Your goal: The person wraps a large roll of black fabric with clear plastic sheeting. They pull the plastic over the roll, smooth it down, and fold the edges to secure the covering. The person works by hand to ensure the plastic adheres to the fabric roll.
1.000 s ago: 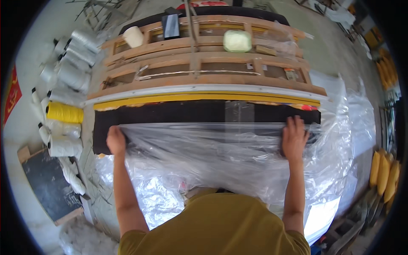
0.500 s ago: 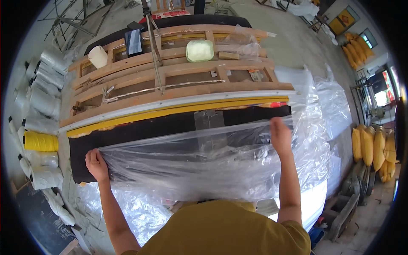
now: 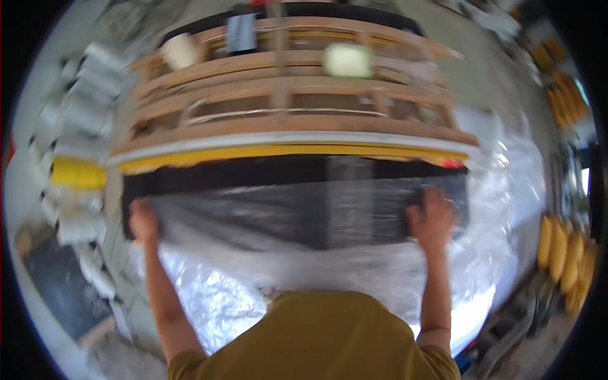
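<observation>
A sheet of clear plastic film (image 3: 266, 221) lies across a long black panel (image 3: 234, 172), its far edge running between my hands. At the panel's left end my left hand (image 3: 144, 218) is closed on the film's corner. My right hand (image 3: 434, 218) rests on the film near the right end, its fingers spread and flat. Between them, nearer the right, a pale clear strip (image 3: 350, 196) crosses the panel from front to back. Motion blur softens the whole picture.
Beyond the panel stands a slatted wooden frame (image 3: 253, 130) with a yellow edge (image 3: 266, 154). On it are a white roll (image 3: 180, 52), a dark flat tablet-like object (image 3: 242, 35) and a pale green block (image 3: 348, 60). Rolls (image 3: 95, 98) line the left; yellow bundles (image 3: 557, 250) stand at right.
My right hand has gone from closed at the film's edge to spread flat on it. The film now lies flatter over the panel. The whole view has shifted, with blur.
</observation>
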`<state>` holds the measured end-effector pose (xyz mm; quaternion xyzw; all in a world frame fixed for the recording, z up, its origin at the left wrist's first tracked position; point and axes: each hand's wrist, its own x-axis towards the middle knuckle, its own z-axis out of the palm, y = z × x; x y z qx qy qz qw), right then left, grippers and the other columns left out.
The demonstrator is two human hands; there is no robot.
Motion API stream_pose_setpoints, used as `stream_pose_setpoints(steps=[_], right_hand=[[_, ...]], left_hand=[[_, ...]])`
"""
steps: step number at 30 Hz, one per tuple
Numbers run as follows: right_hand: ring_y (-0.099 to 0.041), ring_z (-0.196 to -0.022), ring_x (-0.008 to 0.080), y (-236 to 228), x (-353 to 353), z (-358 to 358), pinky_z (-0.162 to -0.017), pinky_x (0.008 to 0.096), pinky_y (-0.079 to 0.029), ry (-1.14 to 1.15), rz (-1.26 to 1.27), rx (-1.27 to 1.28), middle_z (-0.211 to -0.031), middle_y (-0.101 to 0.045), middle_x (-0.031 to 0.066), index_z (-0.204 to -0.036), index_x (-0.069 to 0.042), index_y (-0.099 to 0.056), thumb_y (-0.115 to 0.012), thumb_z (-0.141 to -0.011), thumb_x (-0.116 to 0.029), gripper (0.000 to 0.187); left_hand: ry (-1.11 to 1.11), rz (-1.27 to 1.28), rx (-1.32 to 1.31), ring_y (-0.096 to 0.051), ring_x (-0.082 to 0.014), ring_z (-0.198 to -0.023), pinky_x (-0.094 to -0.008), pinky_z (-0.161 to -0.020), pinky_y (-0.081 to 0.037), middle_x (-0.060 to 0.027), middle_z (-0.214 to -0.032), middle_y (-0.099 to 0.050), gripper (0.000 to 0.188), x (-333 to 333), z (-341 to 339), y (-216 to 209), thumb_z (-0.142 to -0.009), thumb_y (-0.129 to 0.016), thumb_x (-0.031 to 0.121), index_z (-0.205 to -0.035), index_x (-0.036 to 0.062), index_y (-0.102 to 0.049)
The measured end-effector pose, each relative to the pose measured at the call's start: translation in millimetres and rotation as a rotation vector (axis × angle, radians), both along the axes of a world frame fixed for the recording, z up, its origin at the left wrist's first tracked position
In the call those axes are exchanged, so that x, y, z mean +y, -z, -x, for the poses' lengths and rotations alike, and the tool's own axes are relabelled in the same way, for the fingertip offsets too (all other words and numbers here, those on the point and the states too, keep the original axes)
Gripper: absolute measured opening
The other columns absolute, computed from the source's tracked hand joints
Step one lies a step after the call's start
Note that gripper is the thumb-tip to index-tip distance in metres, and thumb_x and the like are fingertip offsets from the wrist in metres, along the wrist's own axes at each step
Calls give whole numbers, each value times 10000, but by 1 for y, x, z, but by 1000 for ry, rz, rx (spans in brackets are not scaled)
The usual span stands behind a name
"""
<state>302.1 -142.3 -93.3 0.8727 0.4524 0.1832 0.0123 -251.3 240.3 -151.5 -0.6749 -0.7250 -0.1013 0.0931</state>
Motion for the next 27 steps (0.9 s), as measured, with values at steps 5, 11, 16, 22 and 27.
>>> stream_pose_setpoints(steps=[5,11,16,22,27], right_hand=[[-616,-847,282,-82,106,67,-691,349,-491,-472,-471,829,-970,-623,161,-1048,-30,-606,-570,-864,-225,270],[-560,-665,234,-37,180,210,-578,325,-446,-1073,22,1308,-730,-544,106,-894,-43,-572,-676,-779,-236,248],[-591,-721,237,-64,198,209,-614,375,-466,-723,60,1140,-795,-565,100,-953,-60,-519,-628,-806,-300,302],[-575,-751,147,-44,194,205,-662,309,-490,-856,-410,1889,-832,-570,58,-967,-53,-559,-554,-883,-297,259],[-536,-640,138,-41,140,144,-583,303,-450,-861,553,2046,-698,-582,35,-852,-50,-576,-650,-838,-354,313]], left_hand=[[152,-232,-353,-603,-330,-699,-393,-626,-472,-131,-753,-609,212,-18,-40,-32,-846,-591,294,-811,88,-625],[181,-262,-425,-609,-338,-734,-402,-642,-486,-139,-786,-626,166,-8,-33,-24,-853,-567,232,-821,76,-616],[148,-237,-376,-602,-344,-737,-403,-634,-479,-130,-778,-625,160,-21,-33,-27,-867,-548,229,-831,89,-616],[168,-236,-351,-602,-355,-719,-421,-619,-473,-131,-779,-627,158,-19,-29,-20,-872,-543,240,-841,102,-616],[264,-291,-279,-603,-356,-746,-423,-626,-474,-135,-811,-625,161,-12,-22,-11,-884,-535,240,-852,101,-611]])
